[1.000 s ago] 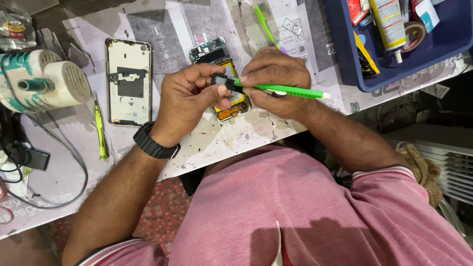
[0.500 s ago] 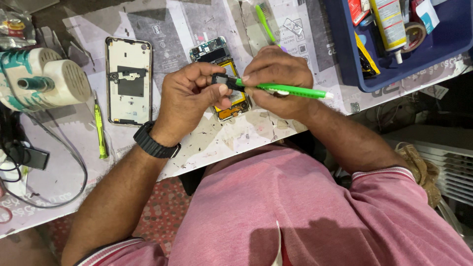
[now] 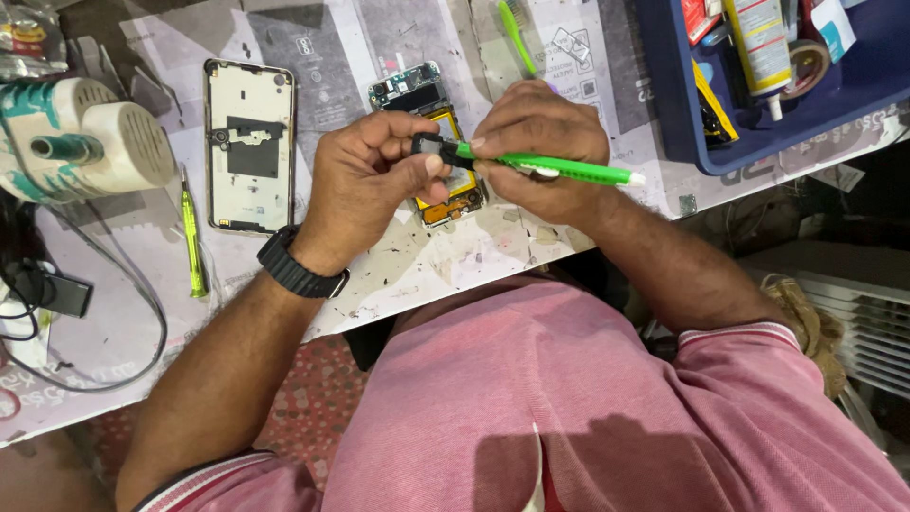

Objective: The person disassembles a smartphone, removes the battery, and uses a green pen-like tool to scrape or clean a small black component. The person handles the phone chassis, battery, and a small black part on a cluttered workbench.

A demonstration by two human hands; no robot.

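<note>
My left hand (image 3: 368, 180) pinches a small black part (image 3: 428, 146) between thumb and forefinger, just above an opened phone body (image 3: 431, 142) with a yellow battery area. My right hand (image 3: 540, 152) grips a green-handled tool (image 3: 559, 169) whose tip meets the black part. A black watch (image 3: 299, 270) is on my left wrist. The lower half of the opened phone is hidden under both hands.
A phone back frame (image 3: 249, 144) lies left of the hands, a green screwdriver (image 3: 192, 242) beside it. A white and teal blower (image 3: 81, 142) with a cable sits far left. A blue tray (image 3: 682, 114) with tubes and tape stands at the right. A green brush (image 3: 517, 36) lies behind the hands.
Nothing has moved noticeably; both hands stay on the small part and the green tool over the opened phone.
</note>
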